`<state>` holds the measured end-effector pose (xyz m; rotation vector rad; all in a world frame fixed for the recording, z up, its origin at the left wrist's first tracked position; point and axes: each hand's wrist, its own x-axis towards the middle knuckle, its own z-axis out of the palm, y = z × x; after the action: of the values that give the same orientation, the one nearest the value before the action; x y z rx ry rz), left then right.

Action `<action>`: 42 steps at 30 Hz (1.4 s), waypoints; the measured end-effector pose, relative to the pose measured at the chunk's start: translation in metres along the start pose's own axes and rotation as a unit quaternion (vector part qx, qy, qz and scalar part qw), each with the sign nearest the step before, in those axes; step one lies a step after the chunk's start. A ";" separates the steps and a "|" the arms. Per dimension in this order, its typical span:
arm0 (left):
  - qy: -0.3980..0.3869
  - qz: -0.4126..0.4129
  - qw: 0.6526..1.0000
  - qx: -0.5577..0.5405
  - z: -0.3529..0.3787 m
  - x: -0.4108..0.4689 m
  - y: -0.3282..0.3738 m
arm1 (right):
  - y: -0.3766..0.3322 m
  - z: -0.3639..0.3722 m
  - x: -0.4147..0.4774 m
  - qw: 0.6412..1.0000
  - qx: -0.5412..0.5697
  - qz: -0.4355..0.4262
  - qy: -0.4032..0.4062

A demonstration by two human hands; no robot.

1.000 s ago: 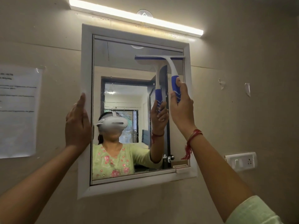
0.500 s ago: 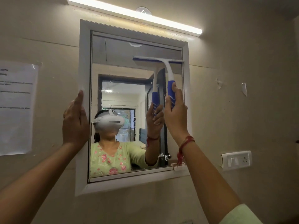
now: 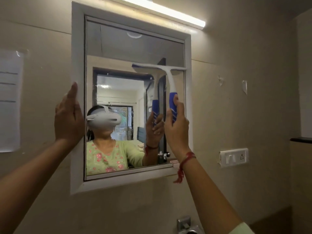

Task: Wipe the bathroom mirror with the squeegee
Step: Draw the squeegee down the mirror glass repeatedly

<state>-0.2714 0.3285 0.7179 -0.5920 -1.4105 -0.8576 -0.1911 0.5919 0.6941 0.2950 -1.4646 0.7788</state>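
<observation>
The bathroom mirror (image 3: pixel 118 53) hangs on the wall in a white frame (image 3: pixel 78 48). A white squeegee (image 3: pixel 166 73) with a blue grip lies with its blade flat across the right half of the glass, about a third of the way down. My right hand (image 3: pixel 177 127) is closed around the blue handle below the blade. My left hand (image 3: pixel 69 119) rests flat against the frame's left side, fingers pointing up. The glass reflects the squeegee, a hand and a person in a green top wearing a headset.
A lit tube light (image 3: pixel 168 12) runs above the mirror. A white switch and socket plate (image 3: pixel 233 157) sits on the wall to the right. A paper notice (image 3: pixel 9 100) is taped at the left. A metal tap fitting (image 3: pixel 184 224) shows at the bottom edge.
The squeegee blade has slid down the right side of the glass, from near the top edge to about a third down, with my right hand following. My left hand stays on the frame.
</observation>
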 end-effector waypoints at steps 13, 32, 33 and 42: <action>-0.004 -0.013 1.000 0.001 0.001 -0.001 -0.002 | -0.011 -0.006 -0.016 0.999 0.024 0.021 -0.004; -0.006 -0.014 1.000 -0.002 0.001 -0.001 -0.001 | 0.012 -0.029 -0.112 0.997 0.038 0.054 -0.045; -0.006 -0.014 1.000 -0.003 0.001 -0.001 -0.001 | 0.015 -0.031 -0.125 0.996 0.039 0.055 -0.051; -0.001 -0.007 1.000 0.003 0.002 -0.001 -0.004 | 0.000 -0.028 -0.088 0.996 0.028 0.071 -0.036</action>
<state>-0.2760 0.3283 0.7169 -0.5794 -1.4191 -0.8634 -0.1622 0.5842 0.6070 0.2665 -1.5454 0.9326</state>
